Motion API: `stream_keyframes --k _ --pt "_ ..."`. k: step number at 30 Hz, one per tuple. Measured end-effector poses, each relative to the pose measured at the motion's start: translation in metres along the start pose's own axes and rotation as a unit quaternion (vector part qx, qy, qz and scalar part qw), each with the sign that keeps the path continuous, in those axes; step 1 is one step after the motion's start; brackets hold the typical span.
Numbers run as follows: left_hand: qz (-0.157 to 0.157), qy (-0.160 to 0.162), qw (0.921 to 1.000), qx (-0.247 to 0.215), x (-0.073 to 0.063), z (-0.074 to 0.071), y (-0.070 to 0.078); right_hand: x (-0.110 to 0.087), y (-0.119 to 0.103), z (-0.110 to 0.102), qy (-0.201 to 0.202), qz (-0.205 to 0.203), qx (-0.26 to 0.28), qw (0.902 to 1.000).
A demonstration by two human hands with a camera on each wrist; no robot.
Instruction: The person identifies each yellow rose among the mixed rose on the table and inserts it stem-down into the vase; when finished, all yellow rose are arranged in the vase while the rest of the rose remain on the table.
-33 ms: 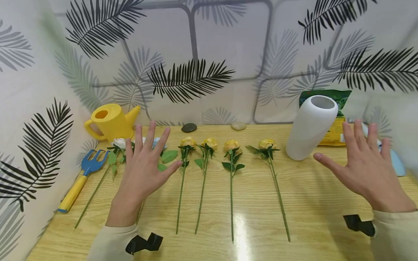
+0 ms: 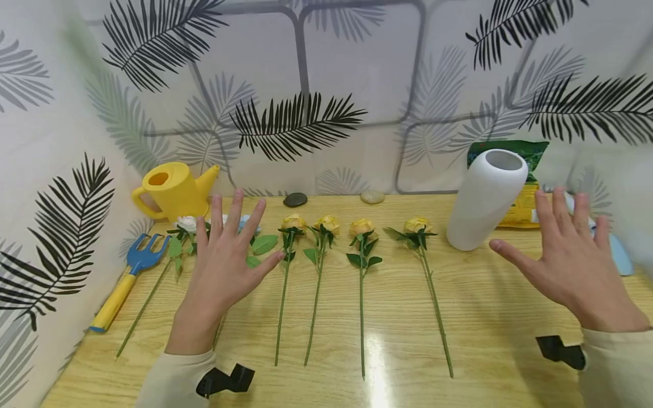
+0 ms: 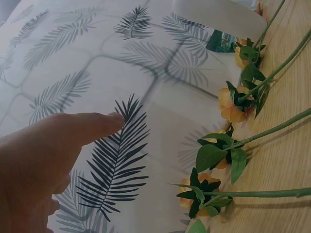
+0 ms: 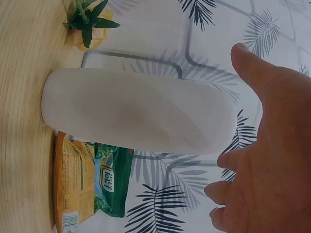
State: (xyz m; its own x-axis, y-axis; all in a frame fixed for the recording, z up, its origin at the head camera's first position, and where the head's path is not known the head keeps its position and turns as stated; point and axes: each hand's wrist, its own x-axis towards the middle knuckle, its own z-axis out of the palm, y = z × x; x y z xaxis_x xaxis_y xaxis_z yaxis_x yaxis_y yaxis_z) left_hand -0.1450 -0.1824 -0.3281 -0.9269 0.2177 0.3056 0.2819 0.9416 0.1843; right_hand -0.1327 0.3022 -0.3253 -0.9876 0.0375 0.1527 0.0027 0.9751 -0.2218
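Both hands are held up over the table with fingers spread and nothing in them. The left hand (image 2: 224, 258) overlaps some flowers in the head view, partly hiding a light blue bloom (image 2: 244, 222) and its stem. Left of it lies a white flower (image 2: 186, 222). Several yellow roses (image 2: 361, 228) on long green stems lie in a row between the hands. Nearest to the right hand (image 2: 573, 260) stands a tall white vase (image 2: 487, 198), its mouth upward. The right wrist view shows the vase (image 4: 136, 109) apart from the fingers.
A yellow watering can (image 2: 178, 195) and a blue hand fork (image 2: 144, 256) with a yellow handle are at the left. Behind the vase is a green and yellow bag (image 2: 520, 207). A light blue tool (image 2: 620, 252) lies far right. Dark (image 2: 295, 199) and pale stones (image 2: 372, 196) lie along the back.
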Motion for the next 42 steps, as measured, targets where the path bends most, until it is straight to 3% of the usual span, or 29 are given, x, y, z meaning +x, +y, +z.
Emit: stream_keyframes --k 16,21,25,27,30,34,37,42 --pt "-0.011 -0.010 0.9998 -0.011 -0.002 0.001 0.008 0.006 0.000 -0.001 -0.004 -0.001 0.000 1.0000" --pt "0.008 0.003 0.9996 -0.027 -0.002 0.003 0.024 0.010 0.000 -0.002 -0.002 0.000 0.055 0.9985" --pt "0.047 -0.014 0.9965 -0.068 -0.002 0.011 0.058 0.013 -0.001 -0.005 0.001 0.042 0.105 0.9936" --pt "0.077 -0.049 0.9913 -0.095 -0.001 0.017 0.080 0.016 -0.002 -0.004 0.009 0.066 0.130 0.9893" --pt "0.114 -0.126 0.9791 -0.112 0.005 0.026 0.116 0.022 -0.005 -0.002 0.022 0.078 0.189 0.9786" --pt "0.147 -0.202 0.9645 -0.086 0.017 0.042 0.163 0.035 -0.008 0.005 0.024 0.082 0.276 0.9573" --pt "0.145 -0.212 0.9641 -0.066 0.028 0.058 0.194 0.044 -0.011 0.011 0.031 0.095 0.316 0.9435" --pt "0.076 -0.208 0.9730 -0.064 0.047 0.090 0.226 0.054 -0.016 0.020 0.062 0.107 0.353 0.9276"
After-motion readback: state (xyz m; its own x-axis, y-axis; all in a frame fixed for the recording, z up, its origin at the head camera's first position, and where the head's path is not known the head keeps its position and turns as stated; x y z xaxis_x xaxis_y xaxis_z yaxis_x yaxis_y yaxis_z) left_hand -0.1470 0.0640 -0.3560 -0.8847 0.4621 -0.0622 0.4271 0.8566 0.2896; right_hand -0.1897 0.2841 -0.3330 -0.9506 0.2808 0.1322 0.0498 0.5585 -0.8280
